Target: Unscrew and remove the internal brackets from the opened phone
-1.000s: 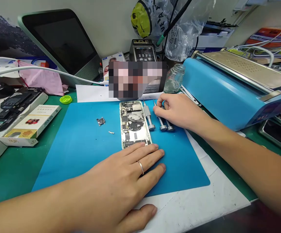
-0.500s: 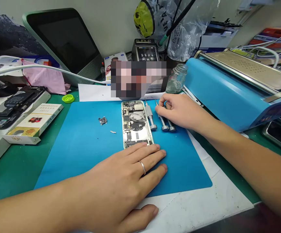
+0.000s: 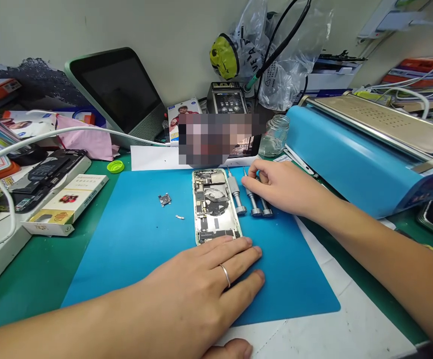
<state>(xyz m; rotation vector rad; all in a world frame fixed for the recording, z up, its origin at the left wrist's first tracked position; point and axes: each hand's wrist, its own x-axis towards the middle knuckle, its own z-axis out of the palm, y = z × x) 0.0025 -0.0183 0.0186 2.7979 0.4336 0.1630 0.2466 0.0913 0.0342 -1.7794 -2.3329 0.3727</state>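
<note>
An opened phone (image 3: 216,207) lies on the blue mat (image 3: 126,254), its inner parts and circuit boards exposed. My left hand (image 3: 209,279) rests flat across the phone's near end, fingers stretched out, a ring on one of them. Right of the phone, three small grey screwdrivers lie side by side; the nearest to it is a screwdriver (image 3: 236,192) with its tip pointing away. My right hand (image 3: 276,184) has its fingers curled and closed at the other two, the middle screwdriver (image 3: 254,203) and the right screwdriver (image 3: 266,208), partly covering both.
Left of the phone are a small dark component (image 3: 164,200) and a tiny metal piece (image 3: 179,217). A blue machine (image 3: 336,154) stands at right, a glass jar (image 3: 274,135) beside it. At left lie a small carton (image 3: 69,204) and a green cap (image 3: 115,166). A white cable (image 3: 126,133) crosses behind.
The view has tilted upward, so everything sits lower in the picture. Both hands keep nearly the same places, the left over the phone and the right at the screwdrivers.
</note>
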